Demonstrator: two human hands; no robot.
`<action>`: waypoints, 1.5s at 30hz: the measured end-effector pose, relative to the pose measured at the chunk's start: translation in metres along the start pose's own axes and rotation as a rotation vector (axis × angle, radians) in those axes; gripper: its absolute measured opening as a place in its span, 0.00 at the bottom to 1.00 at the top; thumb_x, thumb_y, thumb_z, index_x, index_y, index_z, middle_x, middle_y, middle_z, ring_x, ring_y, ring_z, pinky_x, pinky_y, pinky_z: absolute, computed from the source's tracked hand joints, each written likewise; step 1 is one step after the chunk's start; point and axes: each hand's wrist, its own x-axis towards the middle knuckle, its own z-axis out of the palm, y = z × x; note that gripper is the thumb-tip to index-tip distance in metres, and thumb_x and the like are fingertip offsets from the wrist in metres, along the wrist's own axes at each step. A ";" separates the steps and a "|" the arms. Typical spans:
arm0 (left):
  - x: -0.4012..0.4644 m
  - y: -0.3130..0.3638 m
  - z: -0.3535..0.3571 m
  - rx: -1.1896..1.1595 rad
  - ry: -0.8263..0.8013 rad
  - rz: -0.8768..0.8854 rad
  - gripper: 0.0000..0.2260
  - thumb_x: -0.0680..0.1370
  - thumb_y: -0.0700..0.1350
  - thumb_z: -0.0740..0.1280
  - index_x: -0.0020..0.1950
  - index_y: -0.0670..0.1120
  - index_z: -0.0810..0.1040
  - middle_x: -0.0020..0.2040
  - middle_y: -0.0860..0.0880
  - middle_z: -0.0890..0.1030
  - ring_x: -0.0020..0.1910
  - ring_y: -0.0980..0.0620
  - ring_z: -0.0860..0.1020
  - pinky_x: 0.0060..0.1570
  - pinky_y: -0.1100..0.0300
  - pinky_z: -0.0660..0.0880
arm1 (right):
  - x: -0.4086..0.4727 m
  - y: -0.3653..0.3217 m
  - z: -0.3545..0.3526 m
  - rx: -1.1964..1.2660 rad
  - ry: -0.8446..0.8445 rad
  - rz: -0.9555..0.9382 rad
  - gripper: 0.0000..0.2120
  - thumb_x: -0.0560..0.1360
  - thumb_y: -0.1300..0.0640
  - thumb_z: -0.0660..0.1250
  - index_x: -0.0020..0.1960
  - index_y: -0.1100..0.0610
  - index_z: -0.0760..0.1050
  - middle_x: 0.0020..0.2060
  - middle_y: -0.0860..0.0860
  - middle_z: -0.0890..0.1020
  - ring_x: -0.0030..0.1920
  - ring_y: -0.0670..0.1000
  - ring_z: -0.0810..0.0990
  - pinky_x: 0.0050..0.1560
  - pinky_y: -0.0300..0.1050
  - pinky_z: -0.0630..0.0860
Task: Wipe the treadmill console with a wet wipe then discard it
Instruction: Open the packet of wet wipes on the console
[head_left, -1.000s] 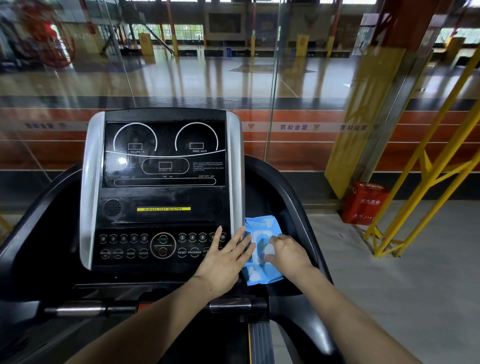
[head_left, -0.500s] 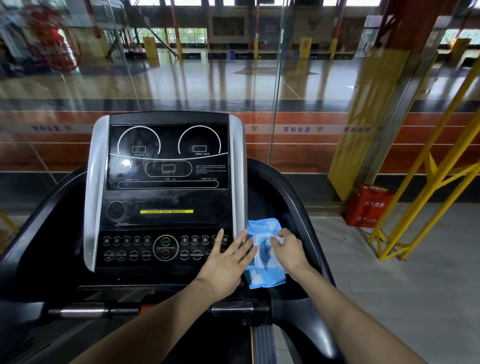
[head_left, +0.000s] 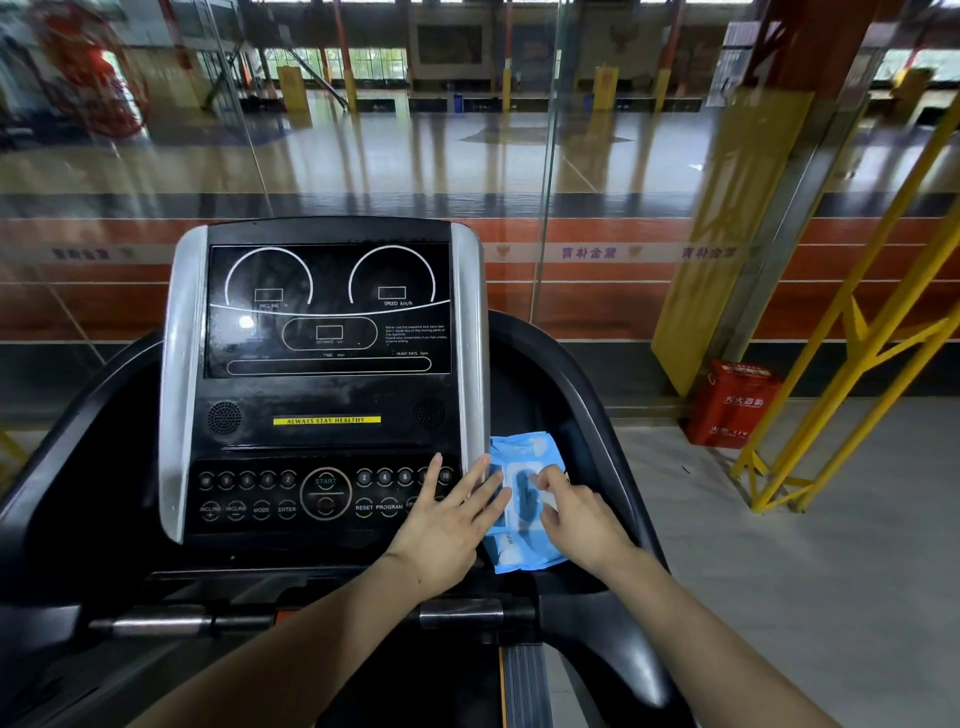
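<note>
The black treadmill console (head_left: 327, 395) with silver side trims stands in front of me, its screen dark. A blue wet wipe pack (head_left: 524, 452) lies in the tray just right of the console. My left hand (head_left: 447, 525) rests flat with fingers spread, its fingertips on the pack's left edge and the button panel. My right hand (head_left: 576, 519) pinches the white flap (head_left: 549, 500) on top of the pack, and a dark opening shows beside it. I see no loose wipe.
A glass wall (head_left: 363, 156) rises right behind the treadmill. On the floor to the right stand a red box (head_left: 732, 405) and a yellow metal frame (head_left: 857, 364). A silver handlebar (head_left: 156, 623) runs across below the console.
My right hand slid up the pack and drew the white flap aside, exposing the dark opening. My left hand stayed on the pack's left edge.
</note>
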 end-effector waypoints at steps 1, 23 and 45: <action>0.000 0.000 0.000 0.000 0.002 -0.002 0.37 0.83 0.51 0.59 0.85 0.47 0.41 0.86 0.45 0.43 0.81 0.42 0.28 0.73 0.24 0.37 | 0.000 -0.001 -0.001 -0.071 -0.018 -0.021 0.15 0.82 0.58 0.60 0.64 0.46 0.62 0.49 0.52 0.83 0.42 0.60 0.82 0.44 0.56 0.80; -0.001 0.001 -0.004 0.067 -0.010 0.006 0.36 0.84 0.51 0.57 0.85 0.46 0.40 0.86 0.44 0.43 0.80 0.40 0.27 0.72 0.23 0.34 | 0.012 -0.011 0.002 -0.265 -0.129 0.033 0.34 0.81 0.61 0.60 0.84 0.45 0.56 0.69 0.54 0.64 0.59 0.57 0.78 0.58 0.53 0.80; 0.052 0.046 -0.033 0.294 -0.274 0.081 0.31 0.85 0.55 0.56 0.85 0.46 0.51 0.86 0.43 0.50 0.81 0.36 0.32 0.73 0.24 0.34 | -0.023 0.000 -0.043 1.010 0.514 0.270 0.12 0.78 0.66 0.72 0.57 0.52 0.78 0.51 0.49 0.86 0.48 0.46 0.85 0.43 0.31 0.77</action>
